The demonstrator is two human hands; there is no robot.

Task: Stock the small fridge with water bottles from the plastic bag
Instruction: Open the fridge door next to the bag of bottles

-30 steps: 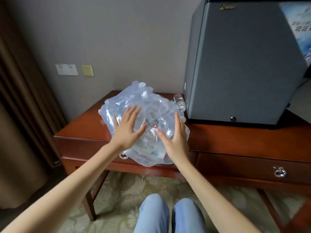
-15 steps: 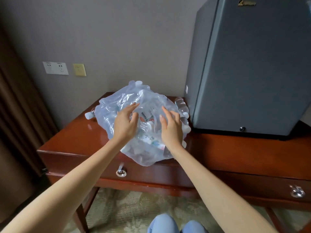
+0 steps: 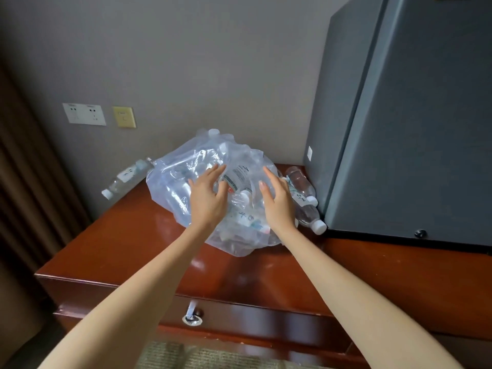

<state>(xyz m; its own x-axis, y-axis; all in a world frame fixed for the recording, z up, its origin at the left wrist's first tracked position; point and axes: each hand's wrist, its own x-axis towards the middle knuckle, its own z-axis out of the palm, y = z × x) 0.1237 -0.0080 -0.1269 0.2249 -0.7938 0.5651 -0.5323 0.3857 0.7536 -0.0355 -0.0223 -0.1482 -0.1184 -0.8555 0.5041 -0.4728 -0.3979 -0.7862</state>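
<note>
Clear plastic bag (image 3: 170,190) bulging with water bottles (image 3: 239,175) lies beside the closed grey fridge (image 3: 415,129).

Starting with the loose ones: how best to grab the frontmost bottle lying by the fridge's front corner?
Probably by the neck, behind the white cap, right hand coming from the front. The bottle lies on its side, cap toward you; the fridge crowds its right, the bag its left.
</note>
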